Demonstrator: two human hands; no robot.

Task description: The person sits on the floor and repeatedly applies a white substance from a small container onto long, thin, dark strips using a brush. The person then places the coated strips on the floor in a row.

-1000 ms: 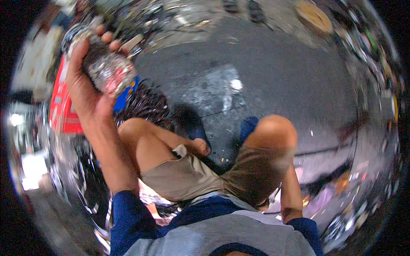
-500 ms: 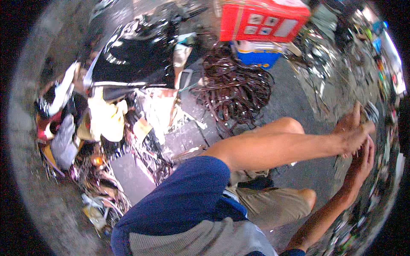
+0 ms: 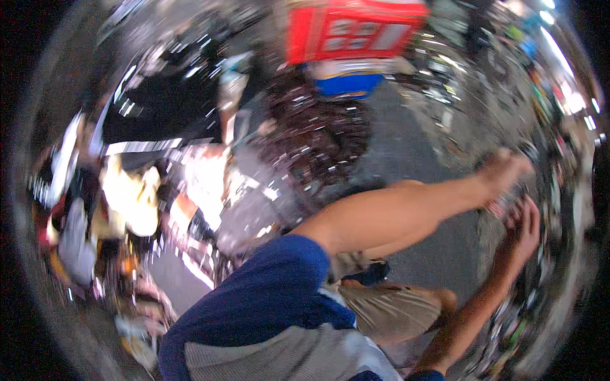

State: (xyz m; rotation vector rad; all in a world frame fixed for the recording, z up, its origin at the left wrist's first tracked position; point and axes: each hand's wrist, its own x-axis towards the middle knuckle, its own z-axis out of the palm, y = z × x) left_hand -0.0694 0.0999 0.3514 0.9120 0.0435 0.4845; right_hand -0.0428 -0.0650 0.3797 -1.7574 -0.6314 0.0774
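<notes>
My left arm reaches across to the far right, and my left hand (image 3: pixel 506 173) is smeared by motion, so I cannot make out its fingers. Just below it, my right hand (image 3: pixel 525 230) has its fingers stretched out and somewhat apart. Between the two hands shows a small blurred patch, reddish and silvery, too unclear to name. Both hands hover by the cluttered right side of the floor. A tangled heap of dark brown strips (image 3: pixel 318 136) lies ahead, beyond my left forearm.
A red box (image 3: pixel 359 32) sits on a blue and white box (image 3: pixel 349 86) at the far side. To the left are a shiny black sheet or bag (image 3: pixel 168 101), a pale yellow bundle (image 3: pixel 130 197) and mixed scraps. Blurred metallic bits (image 3: pixel 445 82) lie at the far right.
The whole view has shifted, with the boxes and heap now farther left. My hands have moved slightly apart; the right fingers have spread from beside the left hand.
</notes>
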